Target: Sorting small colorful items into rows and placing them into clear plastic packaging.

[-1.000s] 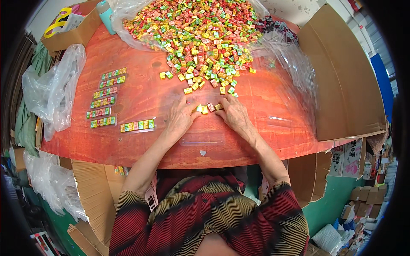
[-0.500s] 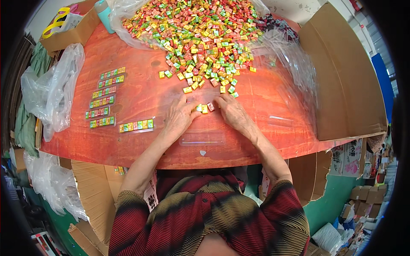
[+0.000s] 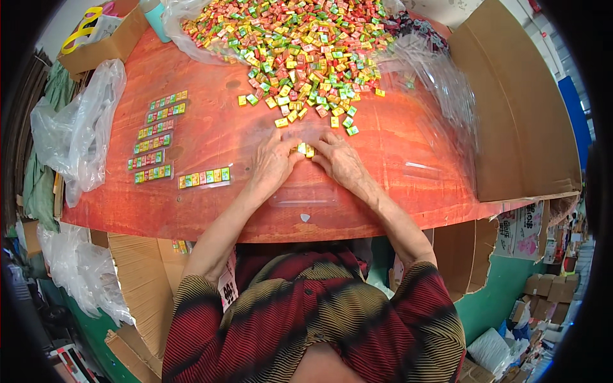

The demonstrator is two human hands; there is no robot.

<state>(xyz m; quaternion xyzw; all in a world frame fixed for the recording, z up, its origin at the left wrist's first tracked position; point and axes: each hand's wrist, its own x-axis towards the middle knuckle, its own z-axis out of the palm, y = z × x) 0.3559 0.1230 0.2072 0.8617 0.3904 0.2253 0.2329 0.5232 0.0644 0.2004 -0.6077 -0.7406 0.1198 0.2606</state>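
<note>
My left hand (image 3: 273, 158) and my right hand (image 3: 343, 159) meet at the middle of the red table. Between their fingertips is a short row of small boxes (image 3: 306, 150), yellow and green where they show. Both hands are closed on this row, one at each end, and the fingers hide part of it. Just nearer to me lies an empty clear plastic tray (image 3: 303, 196). Beyond my fingers spreads a big heap of little red, yellow and green boxes (image 3: 313, 57), a few lying loose at its near edge.
Several filled trays (image 3: 153, 173) lie in a column at the left, with another filled tray (image 3: 204, 177) beside them. Plastic bags (image 3: 83, 134) hang over the left edge. A large cardboard box (image 3: 520, 115) stands at the right. A clear strip (image 3: 421, 169) lies right of my hand.
My right hand has moved left toward my left hand, bringing the separate red box against the others. The gap between the hands has narrowed.
</note>
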